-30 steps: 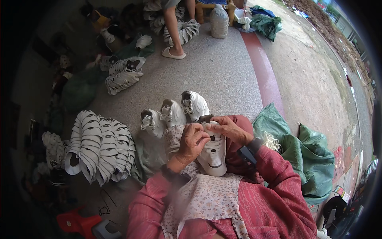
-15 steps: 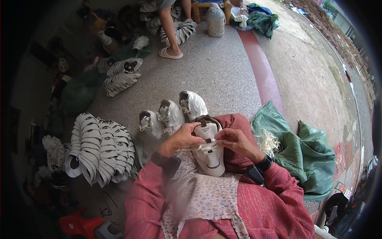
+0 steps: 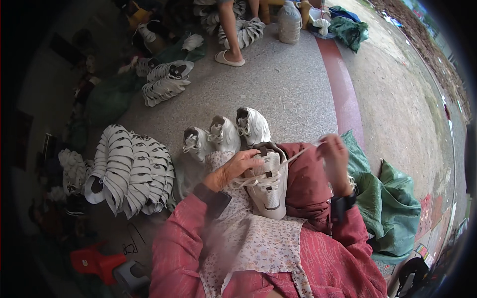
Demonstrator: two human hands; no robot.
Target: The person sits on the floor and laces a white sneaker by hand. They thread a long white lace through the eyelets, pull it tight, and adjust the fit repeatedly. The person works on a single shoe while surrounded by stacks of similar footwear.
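Observation:
A white sneaker (image 3: pixel 269 191) with dark loops on its tongue rests on my lap, toe toward me. My left hand (image 3: pixel 237 168) grips its left side near the opening, thumb and fingers on the upper by the tongue. Out to the right, my right hand (image 3: pixel 336 158) is raised and blurred, its fingers closed on a white shoelace (image 3: pixel 299 154). That lace runs taut from the sneaker's eyelets to the hand. More lace crosses the tongue below my left fingers. Just beyond my knees stand three laced white sneakers (image 3: pixel 224 135) in a row.
Stacks of nested white shoe uppers (image 3: pixel 141 171) stand at my left, with another stack (image 3: pixel 164 89) farther off. A green sack (image 3: pixel 392 203) lies at my right. A red object (image 3: pixel 97 265) is at lower left. Ahead, a person's leg (image 3: pixel 230 30) and a plastic jug (image 3: pixel 289 25) show.
My right hand has moved from the sneaker's eyelets up and to the right, drawing the lace out with it. The left hand stays on the sneaker. The whole view has shifted slightly.

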